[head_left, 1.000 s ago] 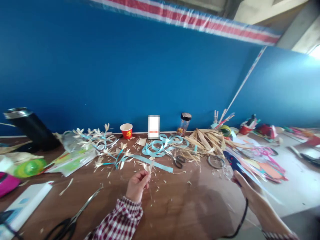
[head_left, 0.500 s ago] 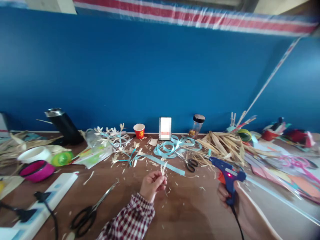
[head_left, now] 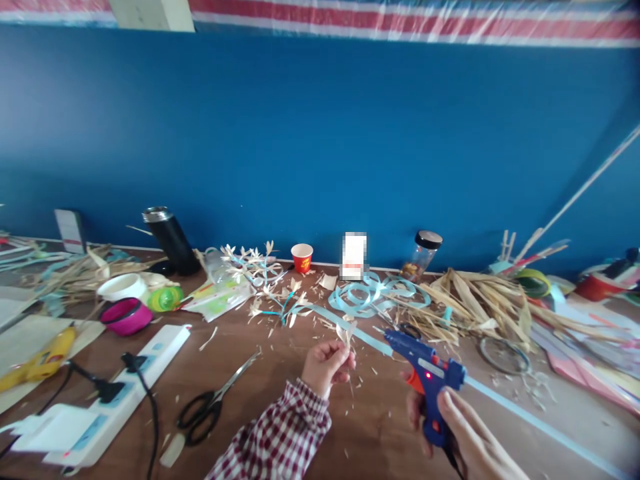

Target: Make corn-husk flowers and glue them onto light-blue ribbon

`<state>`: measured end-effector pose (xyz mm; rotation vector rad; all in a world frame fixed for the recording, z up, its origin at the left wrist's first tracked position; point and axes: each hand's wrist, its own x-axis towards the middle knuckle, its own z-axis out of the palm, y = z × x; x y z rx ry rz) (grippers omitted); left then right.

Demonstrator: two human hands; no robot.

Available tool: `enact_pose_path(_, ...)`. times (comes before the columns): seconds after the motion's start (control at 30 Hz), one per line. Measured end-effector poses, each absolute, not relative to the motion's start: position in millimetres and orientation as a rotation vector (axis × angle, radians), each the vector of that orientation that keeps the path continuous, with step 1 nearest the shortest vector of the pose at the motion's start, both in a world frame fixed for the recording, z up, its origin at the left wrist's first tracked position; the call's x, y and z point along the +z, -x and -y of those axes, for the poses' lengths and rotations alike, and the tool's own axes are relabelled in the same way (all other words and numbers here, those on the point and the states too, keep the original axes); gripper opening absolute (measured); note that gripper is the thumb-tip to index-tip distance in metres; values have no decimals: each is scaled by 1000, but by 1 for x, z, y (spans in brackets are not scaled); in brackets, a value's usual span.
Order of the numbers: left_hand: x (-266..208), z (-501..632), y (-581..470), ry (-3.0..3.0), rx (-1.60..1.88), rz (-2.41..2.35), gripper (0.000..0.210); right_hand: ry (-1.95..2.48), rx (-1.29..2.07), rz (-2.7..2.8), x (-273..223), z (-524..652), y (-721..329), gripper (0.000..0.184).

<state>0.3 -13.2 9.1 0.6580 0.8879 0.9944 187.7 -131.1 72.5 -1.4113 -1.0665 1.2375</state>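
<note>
Between the thumb and fingers of my left hand (head_left: 327, 365) is pinched a small pale corn-husk flower (head_left: 345, 332), its petals pointing up. My right hand (head_left: 455, 423) is wrapped round the handle of a blue glue gun (head_left: 425, 367), whose red light is lit. The nozzle points left toward the flower, a short gap away. Behind my left hand lies a light-blue ribbon (head_left: 360, 337) with finished-looking husk flowers on blue stems (head_left: 280, 308) at its left end. Open scissors with black handles (head_left: 210, 407) rest left of my sleeve.
A white power strip (head_left: 125, 400) with plugs stands at left, near a yellow glue gun (head_left: 47, 357). Along the wall are a black flask (head_left: 173, 240), a red paper cup (head_left: 302, 259), a jar (head_left: 423, 255) and dry husks (head_left: 470, 300). Scraps litter the brown table.
The glue gun has come left and closer to the flower in my left hand. The view has turned left, so the table things appear farther right.
</note>
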Motion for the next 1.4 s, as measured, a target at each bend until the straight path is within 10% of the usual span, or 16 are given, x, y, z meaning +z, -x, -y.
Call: enact_pose_path(1.4, 2, 13, -3, -815, 989, -1034, 34, 1558, 1084, 1358, 55, 110, -166, 51)
